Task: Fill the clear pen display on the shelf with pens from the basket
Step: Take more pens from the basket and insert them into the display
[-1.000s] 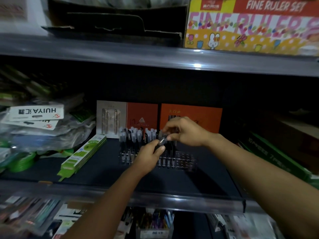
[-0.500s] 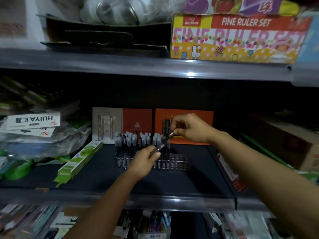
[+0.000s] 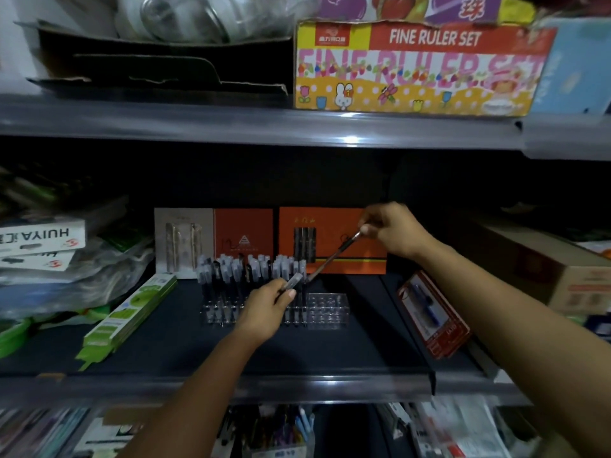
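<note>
Here, in the middle of the frame, the clear pen display (image 3: 325, 307) stands on the dark shelf (image 3: 330, 352), its left part packed with upright pens (image 3: 251, 269) and its right end showing bare holes. The left hand (image 3: 264, 312) reaches in from the lower centre and pinches a pen cap (image 3: 294, 280) between thumb and curled fingers, just in front of the display's standing pens. The right hand (image 3: 391, 231) is raised in the centre right of the frame, its fingers curled and pinching the top end of a pen (image 3: 330, 259) that slants down to the left, so that its lower tip lies close beside the cap; whether tip and cap touch is hard to make out in the dim, blurred view. Behind the display, against the back of the shelf, stand two orange gift boxes (image 3: 334, 239) with pens showing through their windows. A green flat pack (image 3: 129, 314) lies on the shelf at the left of the frame, and a red pack (image 3: 433, 314) lies tilted at the right. On the upper shelf, at the upper right of the frame, sits a bright ruler set box (image 3: 413, 66), with a torn black cardboard tray (image 3: 158, 67) to its left. At the bottom centre, below the shelf edge, a holder of coloured pens (image 3: 281, 431) shows only as a blur.
</note>
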Available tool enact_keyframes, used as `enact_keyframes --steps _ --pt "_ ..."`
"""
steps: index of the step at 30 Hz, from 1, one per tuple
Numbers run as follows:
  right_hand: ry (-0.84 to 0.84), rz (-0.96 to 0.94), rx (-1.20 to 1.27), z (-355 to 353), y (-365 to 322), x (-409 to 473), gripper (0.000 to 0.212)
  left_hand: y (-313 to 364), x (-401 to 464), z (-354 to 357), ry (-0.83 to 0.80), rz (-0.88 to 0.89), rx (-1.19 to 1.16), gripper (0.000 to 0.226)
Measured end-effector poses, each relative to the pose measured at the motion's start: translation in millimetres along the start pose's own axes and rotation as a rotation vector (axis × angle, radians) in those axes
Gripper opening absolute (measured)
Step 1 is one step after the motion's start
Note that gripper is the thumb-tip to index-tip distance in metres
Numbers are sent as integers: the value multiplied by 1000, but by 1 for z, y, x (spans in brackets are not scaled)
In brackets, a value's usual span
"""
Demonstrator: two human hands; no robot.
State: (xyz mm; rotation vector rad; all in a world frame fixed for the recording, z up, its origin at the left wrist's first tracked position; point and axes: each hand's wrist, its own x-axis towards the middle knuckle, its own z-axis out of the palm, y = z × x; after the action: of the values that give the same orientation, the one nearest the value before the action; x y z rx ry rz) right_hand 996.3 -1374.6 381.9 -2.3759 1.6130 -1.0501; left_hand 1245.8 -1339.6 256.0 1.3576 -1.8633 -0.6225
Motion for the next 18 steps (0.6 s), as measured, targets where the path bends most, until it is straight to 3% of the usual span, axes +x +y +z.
enact_keyframes --steps 6,18 --pt "-2 -26 -91 20 2 6 10 2 5 6 9 27 -46 25" --pt "-185 -128 -302 65 -13 16 16 6 8 7 35 105 -107 25"
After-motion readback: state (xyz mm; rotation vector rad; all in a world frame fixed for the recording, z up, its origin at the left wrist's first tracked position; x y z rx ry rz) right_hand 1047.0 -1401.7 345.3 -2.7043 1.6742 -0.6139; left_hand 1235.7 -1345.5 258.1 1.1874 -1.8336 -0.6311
